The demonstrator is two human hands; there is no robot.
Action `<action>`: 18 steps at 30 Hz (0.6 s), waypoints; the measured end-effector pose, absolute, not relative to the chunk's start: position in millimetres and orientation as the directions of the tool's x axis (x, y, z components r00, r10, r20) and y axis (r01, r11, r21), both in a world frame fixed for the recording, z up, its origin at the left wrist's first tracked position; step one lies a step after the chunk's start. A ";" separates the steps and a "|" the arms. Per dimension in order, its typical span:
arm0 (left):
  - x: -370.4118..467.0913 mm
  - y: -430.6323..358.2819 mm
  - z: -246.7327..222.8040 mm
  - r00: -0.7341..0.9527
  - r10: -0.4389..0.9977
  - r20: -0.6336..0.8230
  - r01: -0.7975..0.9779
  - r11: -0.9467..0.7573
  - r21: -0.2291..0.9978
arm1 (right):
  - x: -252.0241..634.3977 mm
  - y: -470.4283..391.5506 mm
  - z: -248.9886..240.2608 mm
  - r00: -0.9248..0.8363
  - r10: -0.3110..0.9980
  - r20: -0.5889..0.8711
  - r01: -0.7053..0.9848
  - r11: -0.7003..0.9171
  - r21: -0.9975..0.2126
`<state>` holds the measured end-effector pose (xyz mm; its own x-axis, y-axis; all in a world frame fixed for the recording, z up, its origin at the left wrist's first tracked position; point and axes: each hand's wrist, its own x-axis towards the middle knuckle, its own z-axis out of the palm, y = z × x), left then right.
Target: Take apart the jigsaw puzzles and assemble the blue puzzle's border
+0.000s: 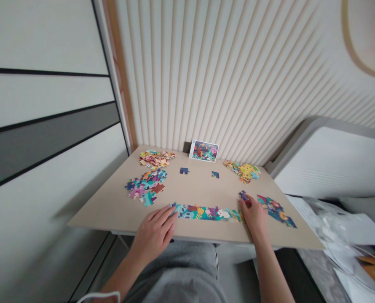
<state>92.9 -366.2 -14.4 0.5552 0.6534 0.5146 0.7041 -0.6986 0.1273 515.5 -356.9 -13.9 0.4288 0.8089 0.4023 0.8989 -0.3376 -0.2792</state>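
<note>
A joined strip of jigsaw puzzle pieces (203, 212) runs along the near part of the table, showing colourful leaves and a white animal. My left hand (156, 231) lies with its fingers stretched out, the fingertips at the strip's left end. At the other end, my right hand (255, 213) pinches a dark blue puzzle piece (243, 195) just above the strip. Beside that hand lies a group of dark and red puzzle pieces (277, 210). Two single pieces, a left one (184, 171) and a right one (215, 174), lie farther back.
Piles of loose pieces lie at the back left (156, 158), the left (146, 185) and the back right (243, 170). A picture card (204, 151) leans at the table's (111, 202) back edge. A ribbed wall stands behind; plastic bags and papers lie to the right.
</note>
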 end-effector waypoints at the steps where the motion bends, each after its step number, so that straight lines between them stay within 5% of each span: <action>1: 92.7 -365.8 -14.7 0.560 0.649 0.515 0.703 -0.701 0.119 | 515.4 -357.5 -12.7 0.423 0.806 0.413 0.899 -0.316 -0.303; 7: 92.4 -364.5 -16.4 0.568 0.636 0.523 0.698 -0.709 0.104 | 520.8 -363.1 -12.6 0.596 0.655 0.465 0.803 -0.473 -0.363; 13: 92.0 -363.5 -19.8 0.570 0.639 0.516 0.696 -0.709 0.110 | 516.4 -358.9 -13.0 0.524 0.772 0.359 0.846 -0.425 -0.322; 18: 90.8 -361.6 -23.0 0.566 0.630 0.532 0.685 -0.718 0.122 | 514.4 -357.8 -13.1 0.541 0.734 0.411 0.840 -0.442 -0.316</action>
<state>90.8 -361.6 -23.0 0.5659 0.6298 0.5321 0.6847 -0.7185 0.1221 514.4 -357.8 -13.1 0.5409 0.7336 0.4115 0.8396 -0.4419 -0.3158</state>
